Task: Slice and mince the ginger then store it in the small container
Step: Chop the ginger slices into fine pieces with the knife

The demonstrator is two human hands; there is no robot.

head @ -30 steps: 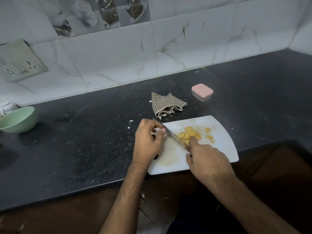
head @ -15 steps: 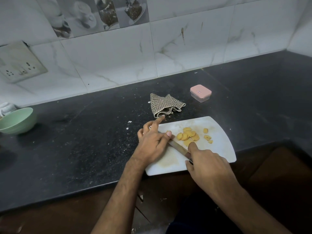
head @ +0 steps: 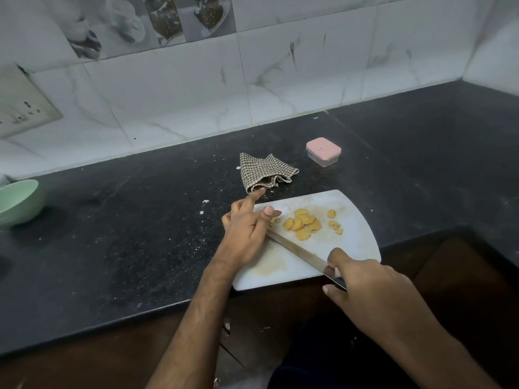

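Several thin yellow ginger slices [head: 302, 224] heaped mid-board, right-hand fingers [head: 335, 255] around knife [head: 295, 249], left-hand fingers [head: 254, 197] loosely straight.

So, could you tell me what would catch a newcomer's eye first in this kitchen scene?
Yellow ginger slices on the white cutting board at the counter's front edge, with the right hand holding a knife across it. Behind, a small pink-lidded container sits closed beside a checked cloth.

left hand [head: 247, 231]: flattened over knife [head: 297, 249] tip | blade seemingly lowered
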